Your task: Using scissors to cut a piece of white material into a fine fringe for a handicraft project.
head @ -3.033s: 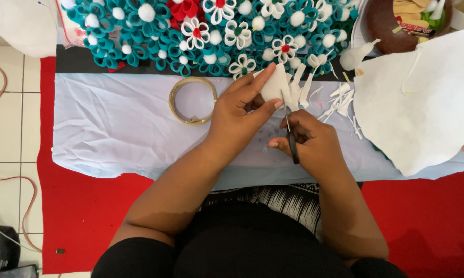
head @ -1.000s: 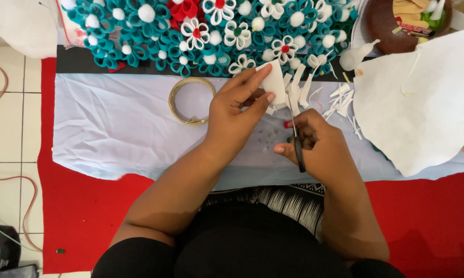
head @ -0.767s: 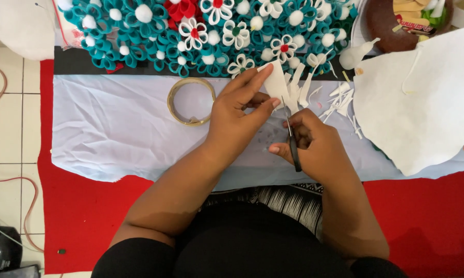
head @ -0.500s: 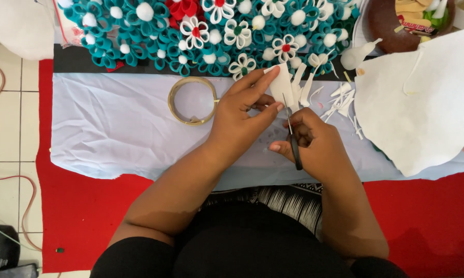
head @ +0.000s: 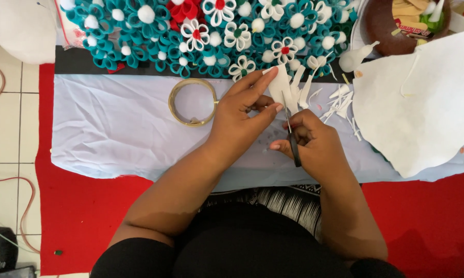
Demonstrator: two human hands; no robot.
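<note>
Not much has shifted over the last few seconds: both hands sit in about the same spot over the pale blue cloth, and the scissors have just crept a little further up into the piece. So, my left hand is pinching a small white felt piece between thumb and fingertips, closed snug on its lower edge so it stands up off the cloth and the blades can get at it from below. My right hand is wrapped around the black-handled scissors, fingers through the loops, blades pointing up and away from me into the felt; they look nearly closed, though I can't tell exactly how far from this angle. The piece already has a few narrow strips fanning out on its right side, and I'm holding it close to the cut line so it doesn't flop. Just right of it lies a scatter of thin white felt offcuts, and beyond those the big white felt sheet, kept within reach. A tan ring of tape sits on the cloth just left of my left hand. Along the top runs the row of teal, white and red felt flowers with pompom centres, parked out of the cutting zone.
</note>
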